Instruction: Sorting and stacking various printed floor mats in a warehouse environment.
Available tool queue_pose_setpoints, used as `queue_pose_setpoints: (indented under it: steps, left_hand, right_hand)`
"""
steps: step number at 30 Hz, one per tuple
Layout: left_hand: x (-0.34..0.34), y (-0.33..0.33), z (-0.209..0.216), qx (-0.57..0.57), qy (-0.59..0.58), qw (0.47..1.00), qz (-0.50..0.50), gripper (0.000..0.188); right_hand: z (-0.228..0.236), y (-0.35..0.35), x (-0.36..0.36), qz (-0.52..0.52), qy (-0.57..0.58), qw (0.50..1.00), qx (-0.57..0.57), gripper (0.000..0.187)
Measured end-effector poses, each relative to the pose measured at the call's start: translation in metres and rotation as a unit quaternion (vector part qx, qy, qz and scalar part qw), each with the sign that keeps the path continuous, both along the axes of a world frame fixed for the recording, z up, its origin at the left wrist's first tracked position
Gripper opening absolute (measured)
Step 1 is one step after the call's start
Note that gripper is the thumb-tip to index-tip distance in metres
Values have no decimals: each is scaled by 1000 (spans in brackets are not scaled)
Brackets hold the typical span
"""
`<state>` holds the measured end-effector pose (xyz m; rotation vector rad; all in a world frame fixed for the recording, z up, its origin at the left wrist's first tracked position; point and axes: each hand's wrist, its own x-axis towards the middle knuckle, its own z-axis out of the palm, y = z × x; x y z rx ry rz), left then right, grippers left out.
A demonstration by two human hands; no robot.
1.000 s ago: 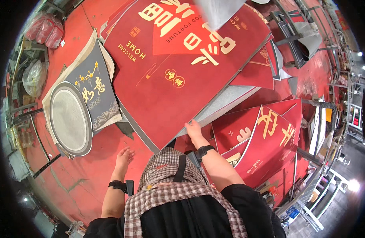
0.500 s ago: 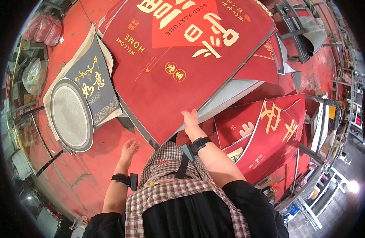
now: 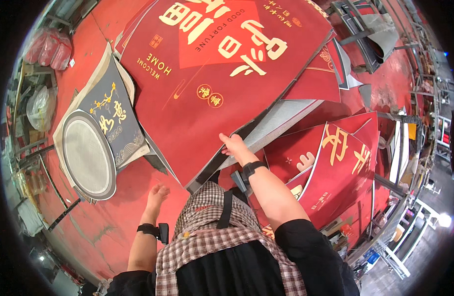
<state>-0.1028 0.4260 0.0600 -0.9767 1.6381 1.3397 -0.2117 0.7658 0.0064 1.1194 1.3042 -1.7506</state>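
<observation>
A large red doormat [image 3: 187, 118] with gold lettering lies in front of me, on top of a stack of mats. At its lower right edge is my right hand [image 3: 234, 147], its thumb and fingers closed on that edge. A dark mat edge [image 3: 209, 170] shows beneath it. My left hand [image 3: 158, 195] hovers over the red floor, left of the stack's near corner, fingers loosely apart and holding nothing. Left of the stack lies a grey oval mat [image 3: 89, 154], overlapping a dark grey mat [image 3: 119, 116] with gold blossoms.
More red mats [image 3: 343, 167] with gold characters lie piled to my right. Dark and grey mats [image 3: 370, 42] hang on a metal frame at the far right. Wrapped red bundles [image 3: 49, 48] and a clear plastic bag [image 3: 41, 107] sit on the left shelving.
The top red mat's near right edge has shifted left with my right hand, baring more of the dark edge below. My left hand has dropped slightly and moved a little left.
</observation>
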Motion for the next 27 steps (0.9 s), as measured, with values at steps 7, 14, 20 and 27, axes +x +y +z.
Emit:
queue_pose_setpoints:
  steps: [7,14,20,27]
  left_hand:
    - [-44,32,27,144,136,966,169,60]
    - [-70,116,89,345,134,890,267,53]
    - [49,270,34,251,43,958,134,13]
    - [206,436,74,304,52,875,-373,29]
  right_hand:
    - [86,27,28,-65,249,964,69,36]
    - [212,258,113,-44,254,936,240,28]
    - [268,450,307,49,191,803,563,36]
    - [301,499,691,-51,21,791,609,34]
